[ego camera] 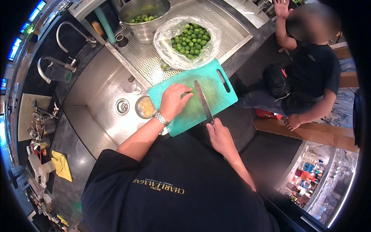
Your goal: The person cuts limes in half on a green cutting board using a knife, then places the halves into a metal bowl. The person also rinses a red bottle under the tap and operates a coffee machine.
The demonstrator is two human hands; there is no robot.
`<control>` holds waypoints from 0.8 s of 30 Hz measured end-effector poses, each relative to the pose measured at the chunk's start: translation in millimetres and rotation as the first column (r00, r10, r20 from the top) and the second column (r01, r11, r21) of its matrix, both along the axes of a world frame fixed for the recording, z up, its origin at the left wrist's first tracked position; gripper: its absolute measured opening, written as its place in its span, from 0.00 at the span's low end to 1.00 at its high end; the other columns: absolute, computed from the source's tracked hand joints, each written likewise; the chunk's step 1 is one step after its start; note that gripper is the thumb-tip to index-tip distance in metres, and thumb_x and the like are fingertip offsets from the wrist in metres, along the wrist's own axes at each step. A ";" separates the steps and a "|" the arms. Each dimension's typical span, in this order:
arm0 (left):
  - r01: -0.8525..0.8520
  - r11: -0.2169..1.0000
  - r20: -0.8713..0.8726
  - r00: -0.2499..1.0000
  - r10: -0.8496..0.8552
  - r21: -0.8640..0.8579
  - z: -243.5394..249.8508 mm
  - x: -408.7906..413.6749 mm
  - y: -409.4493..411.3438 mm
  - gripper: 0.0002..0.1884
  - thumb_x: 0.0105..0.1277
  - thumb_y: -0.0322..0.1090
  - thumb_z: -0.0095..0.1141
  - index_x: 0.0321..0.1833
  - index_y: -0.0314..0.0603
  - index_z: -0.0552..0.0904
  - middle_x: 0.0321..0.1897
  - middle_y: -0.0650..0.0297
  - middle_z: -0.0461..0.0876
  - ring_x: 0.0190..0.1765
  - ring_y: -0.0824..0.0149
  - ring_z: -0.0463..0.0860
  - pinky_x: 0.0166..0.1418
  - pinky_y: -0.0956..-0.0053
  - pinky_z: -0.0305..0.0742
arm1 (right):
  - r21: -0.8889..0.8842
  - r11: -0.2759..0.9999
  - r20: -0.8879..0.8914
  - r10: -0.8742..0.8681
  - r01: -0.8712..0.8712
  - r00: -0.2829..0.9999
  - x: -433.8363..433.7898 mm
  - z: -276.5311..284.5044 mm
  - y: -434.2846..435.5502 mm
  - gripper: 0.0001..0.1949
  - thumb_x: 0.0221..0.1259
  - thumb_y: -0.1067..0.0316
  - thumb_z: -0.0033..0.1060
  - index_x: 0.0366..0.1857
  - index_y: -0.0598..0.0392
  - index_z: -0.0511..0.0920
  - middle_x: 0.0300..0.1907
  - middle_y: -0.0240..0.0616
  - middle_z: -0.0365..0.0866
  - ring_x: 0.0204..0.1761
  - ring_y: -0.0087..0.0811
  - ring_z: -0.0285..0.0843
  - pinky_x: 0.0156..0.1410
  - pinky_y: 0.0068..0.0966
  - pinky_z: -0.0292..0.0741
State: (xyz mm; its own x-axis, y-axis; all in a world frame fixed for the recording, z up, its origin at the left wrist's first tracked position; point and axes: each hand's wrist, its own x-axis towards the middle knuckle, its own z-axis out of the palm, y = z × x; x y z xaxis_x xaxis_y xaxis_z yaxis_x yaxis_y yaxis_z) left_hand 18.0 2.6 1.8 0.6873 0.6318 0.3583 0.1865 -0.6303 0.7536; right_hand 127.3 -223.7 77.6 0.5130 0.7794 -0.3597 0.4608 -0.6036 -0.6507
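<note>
A turquoise cutting board [185, 119] with a handle slot lies in front of me, wet and stained in its middle. My right hand [221, 137] grips the handle of a kitchen knife [203, 100], whose blade points away from me across the board. On the board's left part, my left hand [175, 100] has its fingers curled around a small green lime [185, 93], mostly hidden by the fingers. The blade is a little to the right of these fingertips, apart from them. Just beyond the board stands a clear plastic bag [162, 43] full of whole limes [191, 40].
A steel pot [145, 30] holding cut limes stands on the perforated drainboard [232, 37]. Left of the board is a steel sink [101, 72] with a round bowl [145, 107] and two faucets [62, 62]. Another person [313, 66] stands close at right. A yellow cloth [61, 165] lies on the left counter.
</note>
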 end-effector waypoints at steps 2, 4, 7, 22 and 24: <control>-0.008 1.000 0.023 1.000 0.008 -0.016 -1.1 0.1 -1.7 0.10 0.67 0.31 0.77 0.49 0.41 0.95 0.45 0.55 0.94 0.48 0.53 0.91 0.54 0.62 0.86 | -0.017 1.000 0.016 0.014 -0.014 1.000 -4.0 -2.5 0.4 0.16 0.86 0.59 0.57 0.47 0.64 0.70 0.35 0.67 0.85 0.45 0.73 0.84 0.50 0.64 0.76; -0.016 1.000 0.036 0.999 0.016 0.002 0.1 1.2 -2.4 0.09 0.68 0.31 0.76 0.49 0.40 0.95 0.45 0.55 0.94 0.47 0.53 0.91 0.53 0.62 0.86 | -0.015 1.000 0.043 0.028 -0.027 0.999 -6.3 -5.2 2.8 0.16 0.86 0.59 0.56 0.47 0.65 0.71 0.35 0.68 0.85 0.44 0.72 0.85 0.50 0.64 0.77; -0.018 0.999 0.080 0.997 0.021 -0.038 -0.3 2.8 -3.8 0.08 0.67 0.31 0.76 0.48 0.39 0.95 0.41 0.55 0.92 0.45 0.50 0.90 0.51 0.60 0.85 | -0.035 0.999 0.055 0.038 -0.036 0.998 -8.6 -1.2 8.6 0.15 0.86 0.60 0.56 0.49 0.65 0.71 0.35 0.68 0.86 0.43 0.72 0.85 0.50 0.63 0.78; -0.012 0.997 0.117 0.993 0.021 -0.072 -5.6 1.5 -3.1 0.06 0.67 0.26 0.76 0.45 0.35 0.95 0.40 0.54 0.94 0.41 0.55 0.93 0.45 0.66 0.87 | -0.096 0.986 0.221 0.153 -0.135 0.963 -12.9 -21.3 44.0 0.14 0.86 0.62 0.53 0.48 0.66 0.69 0.32 0.68 0.86 0.39 0.72 0.87 0.47 0.64 0.81; -0.013 0.997 0.121 0.992 0.022 -0.081 -6.3 2.7 -1.4 0.06 0.67 0.27 0.76 0.44 0.35 0.95 0.40 0.54 0.94 0.42 0.54 0.93 0.46 0.64 0.87 | -0.115 0.984 0.229 0.160 -0.136 0.960 -12.1 -23.2 50.9 0.14 0.86 0.62 0.53 0.48 0.66 0.69 0.32 0.68 0.87 0.39 0.72 0.87 0.47 0.64 0.81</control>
